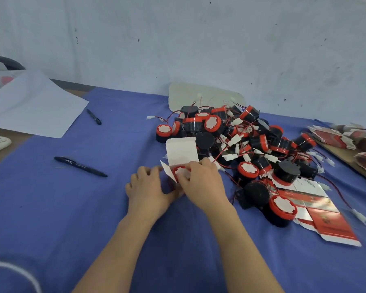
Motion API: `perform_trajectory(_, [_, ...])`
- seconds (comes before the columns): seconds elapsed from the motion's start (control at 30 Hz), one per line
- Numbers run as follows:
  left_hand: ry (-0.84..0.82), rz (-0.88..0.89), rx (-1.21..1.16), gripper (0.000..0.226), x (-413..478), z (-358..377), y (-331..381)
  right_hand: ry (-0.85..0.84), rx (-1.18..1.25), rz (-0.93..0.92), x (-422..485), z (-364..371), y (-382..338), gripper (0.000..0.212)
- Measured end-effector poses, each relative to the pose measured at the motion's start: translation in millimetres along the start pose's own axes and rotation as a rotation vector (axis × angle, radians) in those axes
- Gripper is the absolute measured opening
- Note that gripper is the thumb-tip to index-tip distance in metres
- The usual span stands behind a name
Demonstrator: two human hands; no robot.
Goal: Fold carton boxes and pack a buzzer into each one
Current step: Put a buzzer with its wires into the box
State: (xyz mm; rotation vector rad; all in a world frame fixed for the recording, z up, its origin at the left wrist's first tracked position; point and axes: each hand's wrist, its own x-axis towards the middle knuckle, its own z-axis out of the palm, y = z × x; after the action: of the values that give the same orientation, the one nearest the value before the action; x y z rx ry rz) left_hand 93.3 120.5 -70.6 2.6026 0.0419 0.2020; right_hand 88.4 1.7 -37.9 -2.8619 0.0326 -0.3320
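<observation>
A small carton box stands on the blue cloth with its white lid flap raised. A red-and-black buzzer sits in its open mouth. My left hand grips the box from the left side. My right hand has its fingers curled on the buzzer at the box opening. The box body is mostly hidden behind both hands. A big pile of buzzers with red wires and white plugs lies just to the right.
Flat red-and-white cartons lie at the right under a buzzer; more stacked cartons sit on a board far right. Two black pens, a white sheet and a pale plate lie on the blue cloth.
</observation>
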Motion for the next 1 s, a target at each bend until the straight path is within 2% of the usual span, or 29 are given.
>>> perform_trajectory(0.07, [0.224, 0.081, -0.09, 0.051, -8.1, -1.0, 10.7, 0.023, -0.067, 0.004, 3.3, -1.2, -2.4, 0.034])
perform_trajectory(0.13, [0.433, 0.316, -0.155, 0.042, -15.2, -0.7, 21.4, 0.021, -0.119, 0.012, 6.8, -5.0, -2.9, 0.032])
perform_trajectory(0.17, [0.491, 0.409, -0.139, 0.047, -18.2, 0.4, 26.5, -0.004, -0.139, 0.011, 9.0, -7.4, -2.0, 0.029])
perform_trajectory(0.2, [0.481, 0.497, -0.096, 0.055, -21.5, 2.0, 31.7, -0.055, -0.16, 0.002, 11.6, -9.7, -0.6, 0.026])
perform_trajectory(0.23, [0.386, 0.556, -0.039, 0.064, -23.5, 3.4, 36.9, -0.114, -0.159, 0.003, 13.9, -12.0, 1.3, 0.025])
perform_trajectory(0.3, [0.126, 0.465, 0.004, 0.073, -24.0, 10.0, 43.5, -0.147, -0.086, -0.024, 13.7, -17.3, 8.3, 0.025])
perform_trajectory(0.33, [0.069, 0.387, 0.017, 0.07, -22.4, 15.9, 44.1, -0.117, 0.033, -0.032, 11.7, -19.4, 13.1, 0.028])
perform_trajectory(0.4, [0.052, 0.414, 0.119, 0.058, -24.8, 24.6, 43.7, 0.027, 0.31, -0.015, 6.2, -26.9, 23.8, 0.035])
perform_trajectory(0.43, [0.078, 0.453, 0.188, 0.052, -25.9, 23.3, 44.5, 0.169, 0.387, -0.009, 4.8, -31.6, 30.4, 0.036])
perform_trajectory(0.5, [0.168, 0.476, 0.312, 0.043, -27.8, 15.6, 45.6, 0.408, 0.329, -0.01, 5.3, -42.9, 42.0, 0.034])
perform_trajectory(0.53, [0.176, 0.498, 0.334, 0.041, -26.1, 15.5, 44.0, 0.428, 0.246, 0.008, 7.2, -49.6, 45.5, 0.034])
perform_trajectory(0.63, [0.104, 0.518, 0.288, 0.04, -20.5, 17.7, 43.6, 0.167, -0.05, 0.127, 13.1, -61.9, 52.2, 0.033])
perform_trajectory(0.7, [0.118, 0.5, 0.237, 0.044, -18.7, 16.9, 41.5, 0.069, -0.057, 0.154, 15.4, -70.1, 52.8, 0.03])
perform_trajectory(0.83, [0.136, 0.456, 0.132, 0.043, -20.5, 15.3, 42.0, 0.159, 0.199, 0.059, 15.0, -73.2, 34.2, 0.02])
perform_trajectory(0.93, [0.155, 0.459, 0.113, 0.038, -22.3, 14.7, 43.1, 0.184, 0.232, 0.038, 12.2, -50.0, 13.6, 0.024])
perform_trajectory(1.0, [0.144, 0.482, 0.155, 0.038, -23.4, 14.7, 42.9, 0.126, 0.242, 0.046, 10.6, -33.1, 8.8, 0.029])
